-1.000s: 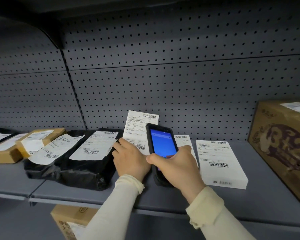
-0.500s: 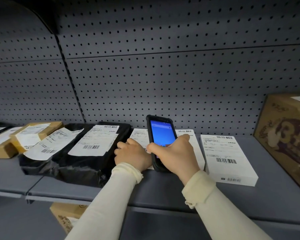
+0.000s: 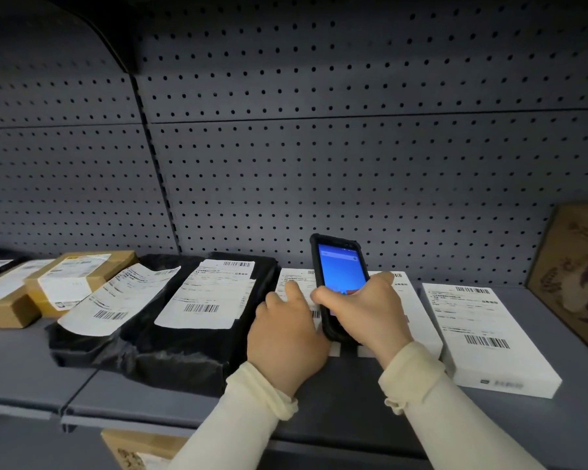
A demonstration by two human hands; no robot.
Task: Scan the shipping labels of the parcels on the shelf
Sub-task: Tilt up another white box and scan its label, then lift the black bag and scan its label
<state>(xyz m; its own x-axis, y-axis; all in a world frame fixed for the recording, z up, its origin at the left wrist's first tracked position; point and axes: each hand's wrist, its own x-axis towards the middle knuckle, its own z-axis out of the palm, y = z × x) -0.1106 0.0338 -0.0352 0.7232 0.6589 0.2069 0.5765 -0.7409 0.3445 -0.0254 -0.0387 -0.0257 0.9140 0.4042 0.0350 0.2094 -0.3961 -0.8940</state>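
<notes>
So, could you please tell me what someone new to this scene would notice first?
The lit blue screen of the handheld scanner stands out, gripped upright by the right hand at the middle of the grey shelf. The left hand rests beside it on a flat white parcel. To the left lie black poly bags with white shipping labels; to the right lies another white box.
</notes>
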